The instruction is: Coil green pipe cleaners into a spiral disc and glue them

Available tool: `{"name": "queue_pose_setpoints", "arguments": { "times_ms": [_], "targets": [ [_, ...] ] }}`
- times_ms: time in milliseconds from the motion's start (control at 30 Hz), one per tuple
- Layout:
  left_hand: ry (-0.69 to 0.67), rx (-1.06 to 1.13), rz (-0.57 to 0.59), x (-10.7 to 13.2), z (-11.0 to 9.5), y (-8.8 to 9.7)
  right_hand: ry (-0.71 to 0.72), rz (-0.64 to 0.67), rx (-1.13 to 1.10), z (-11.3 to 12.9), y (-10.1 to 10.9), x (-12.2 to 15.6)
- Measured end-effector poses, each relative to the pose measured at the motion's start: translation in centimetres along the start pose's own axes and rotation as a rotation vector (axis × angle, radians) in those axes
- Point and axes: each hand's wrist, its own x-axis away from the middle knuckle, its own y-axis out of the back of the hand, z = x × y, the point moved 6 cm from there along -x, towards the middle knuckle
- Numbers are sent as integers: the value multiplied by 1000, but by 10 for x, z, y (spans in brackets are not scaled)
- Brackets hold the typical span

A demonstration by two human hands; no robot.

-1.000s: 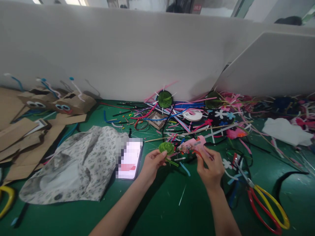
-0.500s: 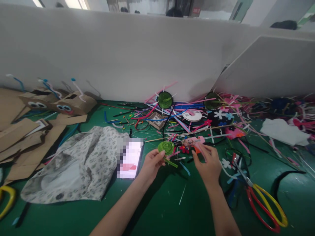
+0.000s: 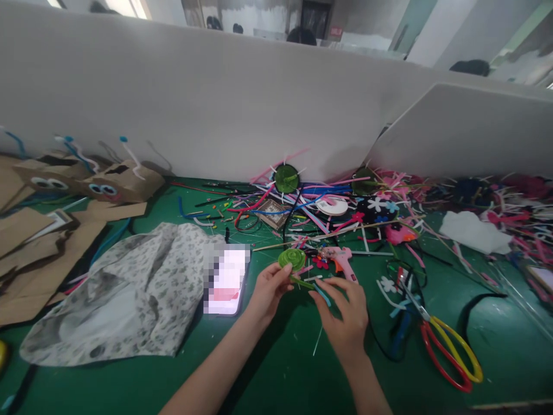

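Note:
My left hand (image 3: 272, 288) pinches a green pipe-cleaner spiral (image 3: 290, 259) between thumb and fingers, its flat coil facing up. From the coil a short green tail points right. At the tail's tip is my right hand (image 3: 345, 305), thumb and index finger closing around it. Under those fingers a light blue pipe-cleaner piece (image 3: 322, 295) shows on the table. Just beyond my right hand lies a pink glue gun (image 3: 341, 257) with an orange trigger. Red flower cut-outs (image 3: 320, 262) are beside its nozzle.
Scissors (image 3: 449, 351) with red and yellow handles lie at right. A phone (image 3: 228, 279) and patterned cloth (image 3: 129, 294) are at left, cardboard boxes with googly eyes (image 3: 123, 181) farther back. Pipe cleaners, a round green piece (image 3: 287, 178) and white tissue (image 3: 475, 231) line the grey partition (image 3: 224, 109).
My right hand has left the glue gun and come down and left to the green tail. My left hand still holds the spiral. The view has shifted slightly.

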Motion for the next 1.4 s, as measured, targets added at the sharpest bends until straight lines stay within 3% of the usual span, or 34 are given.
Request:
{"name": "queue_pose_setpoints", "arguments": {
  "times_ms": [400,767,1067,1400],
  "targets": [
    [-15,-11,5,2,-1,-1,-99,113,-36,-10,-18,4],
    [26,-112,155,5,0,-10,-500,238,-360,-39,-17,-7],
    [20,-143,238,7,2,-13,-883,327,-715,-48,-33,10],
    [75,-150,271,9,4,-14,-1135,177,-966,-52,-46,30]
  ]
}}
